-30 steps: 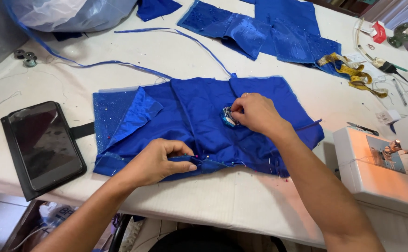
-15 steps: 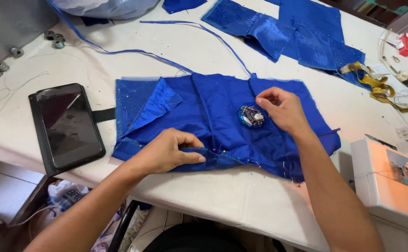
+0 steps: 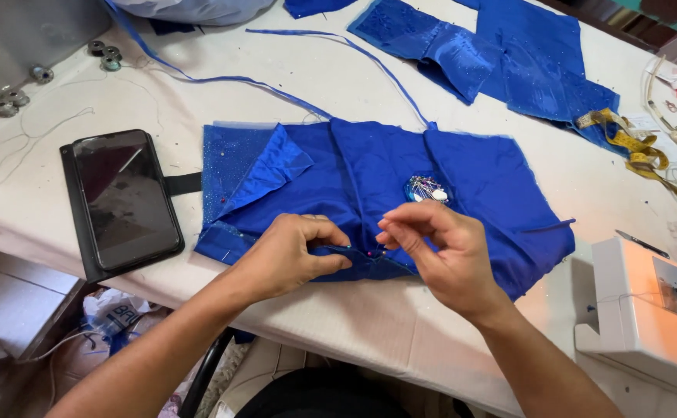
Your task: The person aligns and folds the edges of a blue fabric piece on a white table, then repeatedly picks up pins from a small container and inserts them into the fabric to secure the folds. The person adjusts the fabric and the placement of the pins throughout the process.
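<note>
A royal blue satin garment piece [image 3: 369,170] lies flat on the white table [image 3: 338,310], one corner folded over at its left. My left hand [image 3: 288,251] pinches the folded lower hem of the fabric. My right hand [image 3: 439,248] is right beside it, thumb and forefinger closed on a small pin with a red head at the same hem. A round blue pin holder [image 3: 427,188] full of pins sits on the fabric just above my right hand.
A black tablet in a case [image 3: 121,197] lies left of the fabric. More blue fabric pieces [image 3: 501,58] and a blue strap [image 3: 222,77] lie at the back. A yellow tape measure [image 3: 636,147] and a white sewing machine [image 3: 656,310] are on the right, metal bobbins [image 3: 13,97] far left.
My right hand has come down from the pin holder to the lower hem next to my left hand, with a pin in it. The view has shifted slightly.
</note>
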